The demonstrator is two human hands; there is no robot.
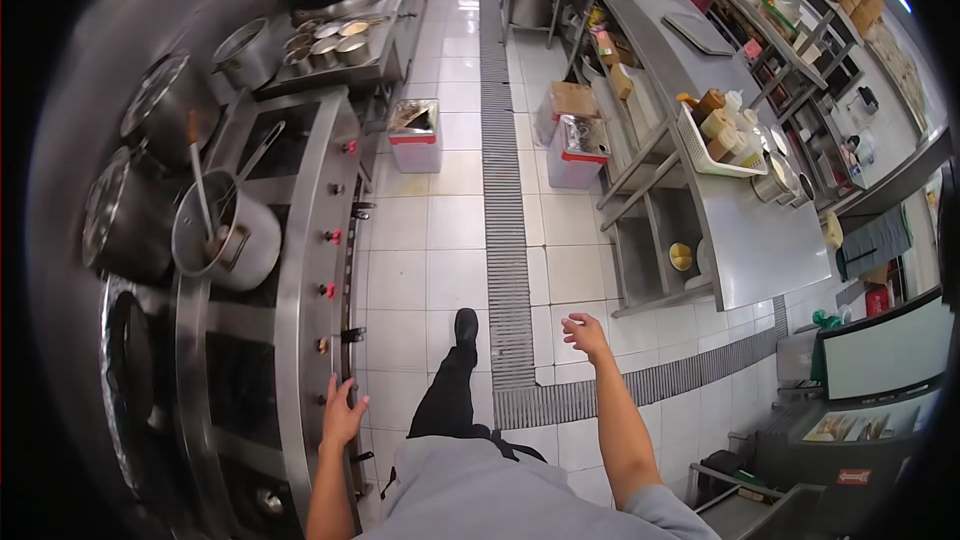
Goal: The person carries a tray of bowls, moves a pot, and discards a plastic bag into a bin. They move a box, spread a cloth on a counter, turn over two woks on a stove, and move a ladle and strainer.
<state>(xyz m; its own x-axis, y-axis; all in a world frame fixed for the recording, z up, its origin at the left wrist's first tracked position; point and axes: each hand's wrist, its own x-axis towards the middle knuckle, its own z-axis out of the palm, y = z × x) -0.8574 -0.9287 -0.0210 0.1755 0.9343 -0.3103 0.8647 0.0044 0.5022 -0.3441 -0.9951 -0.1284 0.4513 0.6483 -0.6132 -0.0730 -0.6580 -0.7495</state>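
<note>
My left hand (343, 414) is beside the front edge of the steel stove (310, 340), its fingers apart and nothing in it. Near it on the stove front are several knobs, some of them red. Over the tiled floor, my right hand (584, 334) hangs with loosely spread fingers and holds nothing. A large pot (245, 245) with a ladle and a long-handled tool in it stands on the stove. One black shoe (466, 325) shows on the floor ahead, left of the drain grate (508, 240).
To the right is a steel table (765, 250) bearing a white basket (715, 160) of bottles. Red-trimmed bins stand on both sides of the aisle, one at the left (415, 150), one at the right (575, 165). Big pots (135, 215) line the left wall.
</note>
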